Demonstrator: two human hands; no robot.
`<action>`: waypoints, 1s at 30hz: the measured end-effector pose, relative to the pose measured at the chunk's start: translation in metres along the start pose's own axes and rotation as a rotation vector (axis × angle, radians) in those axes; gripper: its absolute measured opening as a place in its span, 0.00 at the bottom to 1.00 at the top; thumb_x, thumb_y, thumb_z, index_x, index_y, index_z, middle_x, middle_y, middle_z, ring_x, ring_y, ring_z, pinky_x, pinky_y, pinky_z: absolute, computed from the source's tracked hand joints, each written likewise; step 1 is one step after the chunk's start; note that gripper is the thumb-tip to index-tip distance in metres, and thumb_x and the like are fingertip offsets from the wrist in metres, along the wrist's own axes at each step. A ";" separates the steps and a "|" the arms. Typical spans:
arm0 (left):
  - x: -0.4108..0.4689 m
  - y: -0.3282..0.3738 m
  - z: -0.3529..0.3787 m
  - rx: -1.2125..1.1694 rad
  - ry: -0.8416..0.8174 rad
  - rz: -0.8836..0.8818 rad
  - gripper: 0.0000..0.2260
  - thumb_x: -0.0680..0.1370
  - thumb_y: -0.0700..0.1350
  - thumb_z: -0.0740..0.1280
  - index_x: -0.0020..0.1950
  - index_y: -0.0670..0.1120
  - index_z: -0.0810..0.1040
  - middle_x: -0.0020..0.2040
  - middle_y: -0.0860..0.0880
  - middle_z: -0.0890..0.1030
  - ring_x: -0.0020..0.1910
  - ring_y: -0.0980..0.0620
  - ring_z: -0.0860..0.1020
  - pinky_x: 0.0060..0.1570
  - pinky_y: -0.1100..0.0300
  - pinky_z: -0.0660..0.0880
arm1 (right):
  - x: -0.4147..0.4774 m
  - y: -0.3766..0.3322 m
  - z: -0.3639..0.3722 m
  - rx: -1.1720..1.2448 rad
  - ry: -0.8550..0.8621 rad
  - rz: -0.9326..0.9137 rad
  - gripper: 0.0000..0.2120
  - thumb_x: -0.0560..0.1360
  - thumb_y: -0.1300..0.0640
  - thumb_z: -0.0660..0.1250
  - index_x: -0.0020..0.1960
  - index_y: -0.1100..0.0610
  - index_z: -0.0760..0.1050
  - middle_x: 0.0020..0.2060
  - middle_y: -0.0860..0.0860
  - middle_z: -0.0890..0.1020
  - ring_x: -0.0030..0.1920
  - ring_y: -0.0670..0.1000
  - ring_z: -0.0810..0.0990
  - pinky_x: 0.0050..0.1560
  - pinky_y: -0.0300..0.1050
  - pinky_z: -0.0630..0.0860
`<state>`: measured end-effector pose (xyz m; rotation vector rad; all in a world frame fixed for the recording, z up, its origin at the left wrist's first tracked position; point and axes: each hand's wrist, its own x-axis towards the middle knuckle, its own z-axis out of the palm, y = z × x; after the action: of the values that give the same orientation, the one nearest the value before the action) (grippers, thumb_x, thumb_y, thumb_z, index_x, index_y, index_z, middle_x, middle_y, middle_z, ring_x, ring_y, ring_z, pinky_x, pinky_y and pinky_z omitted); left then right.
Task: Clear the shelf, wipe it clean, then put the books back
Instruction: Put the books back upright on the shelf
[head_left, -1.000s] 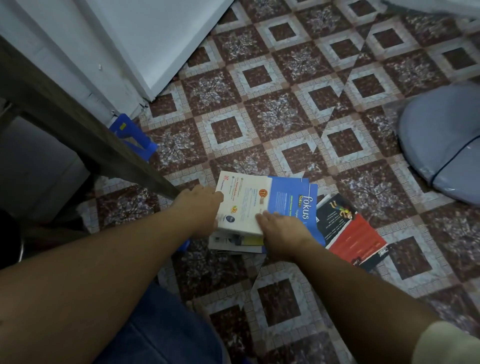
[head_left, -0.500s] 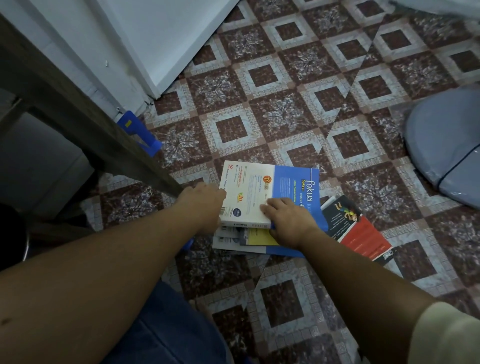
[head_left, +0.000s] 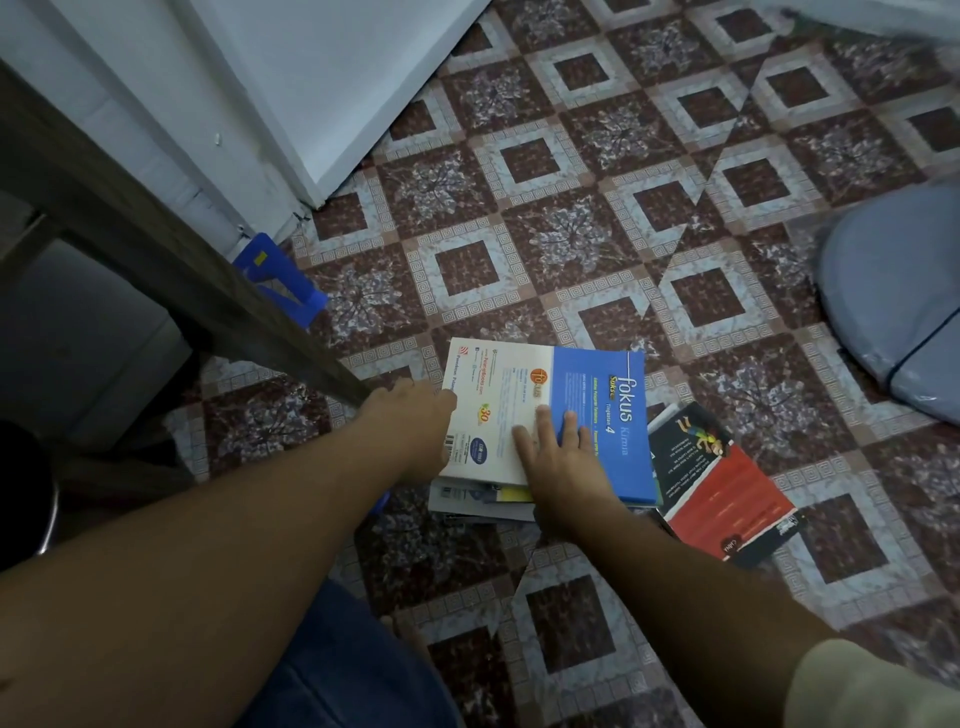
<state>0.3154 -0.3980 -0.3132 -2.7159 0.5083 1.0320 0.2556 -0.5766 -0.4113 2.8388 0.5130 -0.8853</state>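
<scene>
Floor lot as I log it from my end, head cam only. Fokus book (head_left: 597, 405): white/blue cover, face up, on top of a small stack (head_left: 480, 501) of flat books on the tiled floor (head_left: 571, 234), just right of the dark wooden board (head_left: 156, 249) that runs diag. across the left of view. Right hand (head_left: 561, 457): palm down on the cover's near half, fingers straight and a bit spread, resting on it, no grip. Left hand (head_left: 410, 421): back of hand toward cam, fingertips at the book's left edge; whether they curl under it I can't tell. Black/red book (head_left: 727, 483): flat on the floor, skewed, its left edge meeting the stack's right side. Misc.: blue plastic item (head_left: 280, 280) on the floor beside the board's far stretch, near the btm corner of the white door (head_left: 322, 78); grey-blue padded thing (head_left: 893, 301) at the right edge of view, well apart from the books; blue jeans (head_left: 332, 665) btm centre; pale sleeve (head_left: 872, 686) on the right arm, btm right.
</scene>
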 end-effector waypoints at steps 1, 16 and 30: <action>0.000 0.000 0.000 -0.005 -0.005 0.000 0.24 0.78 0.53 0.64 0.71 0.48 0.63 0.65 0.44 0.69 0.64 0.44 0.68 0.61 0.47 0.69 | -0.001 0.000 -0.002 0.015 0.004 0.004 0.41 0.73 0.54 0.71 0.75 0.58 0.47 0.75 0.67 0.47 0.72 0.74 0.52 0.71 0.66 0.57; -0.046 -0.013 -0.051 -0.024 0.248 0.049 0.32 0.73 0.57 0.70 0.71 0.47 0.63 0.66 0.48 0.69 0.64 0.47 0.70 0.62 0.50 0.71 | -0.033 0.022 -0.176 0.034 0.105 -0.103 0.10 0.77 0.60 0.63 0.58 0.57 0.72 0.51 0.55 0.78 0.43 0.55 0.72 0.42 0.47 0.69; -0.225 -0.097 -0.122 -0.296 0.444 -0.030 0.09 0.71 0.55 0.73 0.40 0.57 0.74 0.39 0.57 0.78 0.42 0.54 0.79 0.42 0.57 0.76 | -0.140 -0.090 -0.336 -0.063 0.328 -0.337 0.15 0.74 0.51 0.69 0.59 0.54 0.76 0.44 0.50 0.78 0.44 0.50 0.77 0.48 0.46 0.78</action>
<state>0.2684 -0.2890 -0.0664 -3.2230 0.4017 0.5224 0.2938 -0.4593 -0.0569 2.8971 1.0626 -0.4264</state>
